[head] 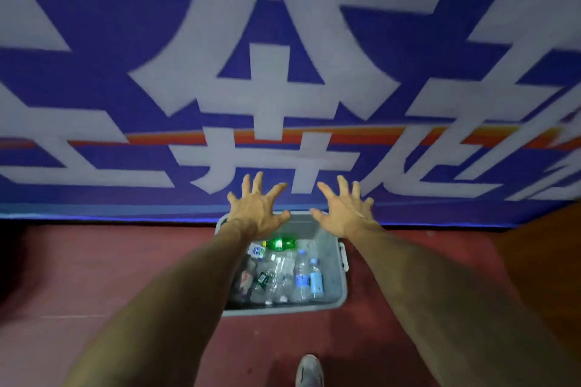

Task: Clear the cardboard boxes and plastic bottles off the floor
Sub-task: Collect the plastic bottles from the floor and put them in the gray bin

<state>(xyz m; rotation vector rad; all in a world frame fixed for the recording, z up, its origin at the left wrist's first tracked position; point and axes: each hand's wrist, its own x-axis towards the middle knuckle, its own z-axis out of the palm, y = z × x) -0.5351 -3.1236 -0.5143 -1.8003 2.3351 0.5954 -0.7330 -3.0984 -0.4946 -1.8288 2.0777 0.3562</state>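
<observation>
A grey plastic bin [336, 276] stands on the red floor against a blue banner. Inside lie several plastic bottles: a green one [279, 244] at the far end, clear ones [283, 276] in the middle, and a blue-labelled one [316, 280] on the right. My left hand [256, 209] and my right hand [344, 212] are stretched out above the bin's far end, fingers spread wide, holding nothing. Both forearms reach over the bin.
A large blue banner [125, 41] with white characters and an orange stripe fills the wall behind the bin. Red floor [110, 261] lies on both sides. My grey shoe [309, 371] is near the bottom edge. A brown wooden surface [550, 261] shows at the right.
</observation>
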